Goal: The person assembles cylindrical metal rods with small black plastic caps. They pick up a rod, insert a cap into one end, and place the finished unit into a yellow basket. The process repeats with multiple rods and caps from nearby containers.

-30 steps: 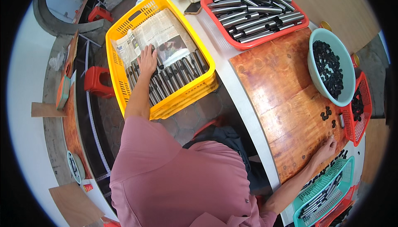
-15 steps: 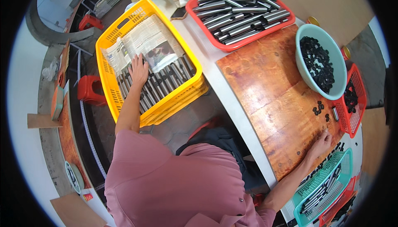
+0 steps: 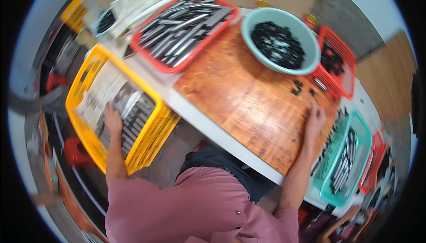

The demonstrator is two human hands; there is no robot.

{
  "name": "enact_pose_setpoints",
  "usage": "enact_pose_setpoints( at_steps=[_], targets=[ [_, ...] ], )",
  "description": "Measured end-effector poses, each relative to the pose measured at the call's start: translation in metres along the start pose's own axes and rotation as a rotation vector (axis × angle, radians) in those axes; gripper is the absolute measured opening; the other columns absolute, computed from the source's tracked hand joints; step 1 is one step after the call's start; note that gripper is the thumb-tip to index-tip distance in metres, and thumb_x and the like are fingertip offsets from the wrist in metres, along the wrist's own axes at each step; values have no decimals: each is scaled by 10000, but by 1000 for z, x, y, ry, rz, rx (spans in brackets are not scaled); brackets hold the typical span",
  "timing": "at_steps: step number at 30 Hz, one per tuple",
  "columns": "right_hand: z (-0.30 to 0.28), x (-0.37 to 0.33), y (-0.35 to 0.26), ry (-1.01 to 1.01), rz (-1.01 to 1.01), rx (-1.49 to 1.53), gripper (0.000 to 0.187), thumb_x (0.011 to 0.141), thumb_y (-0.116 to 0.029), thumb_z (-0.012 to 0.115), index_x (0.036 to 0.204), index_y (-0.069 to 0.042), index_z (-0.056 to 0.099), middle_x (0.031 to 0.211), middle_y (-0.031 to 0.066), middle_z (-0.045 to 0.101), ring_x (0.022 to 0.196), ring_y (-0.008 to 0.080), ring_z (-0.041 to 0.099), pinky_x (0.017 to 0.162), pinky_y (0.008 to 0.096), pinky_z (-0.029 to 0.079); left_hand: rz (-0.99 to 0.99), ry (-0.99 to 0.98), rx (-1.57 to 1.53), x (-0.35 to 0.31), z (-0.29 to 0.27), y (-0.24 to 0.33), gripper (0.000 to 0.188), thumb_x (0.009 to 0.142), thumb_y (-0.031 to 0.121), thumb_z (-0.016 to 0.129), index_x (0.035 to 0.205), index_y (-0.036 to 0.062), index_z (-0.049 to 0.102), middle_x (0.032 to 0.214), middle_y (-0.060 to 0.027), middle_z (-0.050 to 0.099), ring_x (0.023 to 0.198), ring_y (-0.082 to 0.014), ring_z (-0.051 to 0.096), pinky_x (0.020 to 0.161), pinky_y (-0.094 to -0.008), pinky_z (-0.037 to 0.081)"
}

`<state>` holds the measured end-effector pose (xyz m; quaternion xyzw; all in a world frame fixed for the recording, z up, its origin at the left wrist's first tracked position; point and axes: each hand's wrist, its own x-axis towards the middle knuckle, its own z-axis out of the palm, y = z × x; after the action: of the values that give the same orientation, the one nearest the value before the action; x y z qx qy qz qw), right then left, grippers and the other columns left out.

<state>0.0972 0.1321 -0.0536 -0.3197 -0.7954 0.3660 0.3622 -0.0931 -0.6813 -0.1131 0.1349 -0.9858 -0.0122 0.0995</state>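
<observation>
Your left hand [image 3: 113, 119] is at 9 o'clock, reaching into the yellow slotted plastic crate [image 3: 153, 128] where the row of grey metal tubes [image 3: 136, 122] meets the printed newspaper sheet [image 3: 103, 87]; blur hides whether those fingers hold a tube or only rest there, so I cannot tell. Your right hand [image 3: 316, 117] is at 3 o'clock, over the edge of the glossy reddish-brown wooden board [image 3: 235, 96], its fingers drawn in narrow, and I cannot tell whether they pinch anything. Just beyond it, toward 2 o'clock, lie the small loose black pieces [image 3: 297, 87] and the short shiny metal cylinder [image 3: 319, 84]. A careless sweep of that hand could, I judge, scatter the pieces or set the cylinder rolling, being round and on its side. On the crate side, the likely trouble is tubes slipping out of line if your fingers drag the paper, which may ruck up or tear. The round pale-aqua plastic bowl [image 3: 312, 53], between 1 and 2 o'clock, could spill its many black parts [image 3: 277, 43] if your forearm knocked its rim.
</observation>
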Motion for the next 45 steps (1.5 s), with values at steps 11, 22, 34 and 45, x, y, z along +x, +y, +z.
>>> enact_pose_setpoints(
  at_steps=[11,22,34,45],
  targets=[
    [-2,-3,-21,-24,82,-27,226,920,-219,653,855,-4,668,831,190,676,806,351,670,726,432,512,-120,-172,147,3,5,-2,668,1056,570,338,1639,284,181,1699,-53,177,1550,-289,185,1199,-590,188],
    [-8,-6,-31,-19,-68,-46,171,862,-157,678,812,3,645,878,185,673,890,383,642,812,481,502,-83,-98,477,9,16,-5,689,1045,638,251,1627,269,240,1684,-16,230,1526,-291,254,1179,-573,259],
    [-122,-68,-109,112,-344,-123,106,862,-120,727,913,-35,689,841,89,695,691,249,686,656,351,534,278,636,-364,37,-66,53,692,976,453,648,1457,-8,460,1422,-334,491,1345,-426,471,1058,-648,388],
    [-266,-34,-18,-252,399,-1057,187,824,-94,637,953,15,717,1009,239,724,967,407,710,840,514,560,1349,410,-837,-61,-205,383,346,907,3,569,1246,2,641,1405,-210,542,1334,-386,498,1128,-476,380]
  ],
)
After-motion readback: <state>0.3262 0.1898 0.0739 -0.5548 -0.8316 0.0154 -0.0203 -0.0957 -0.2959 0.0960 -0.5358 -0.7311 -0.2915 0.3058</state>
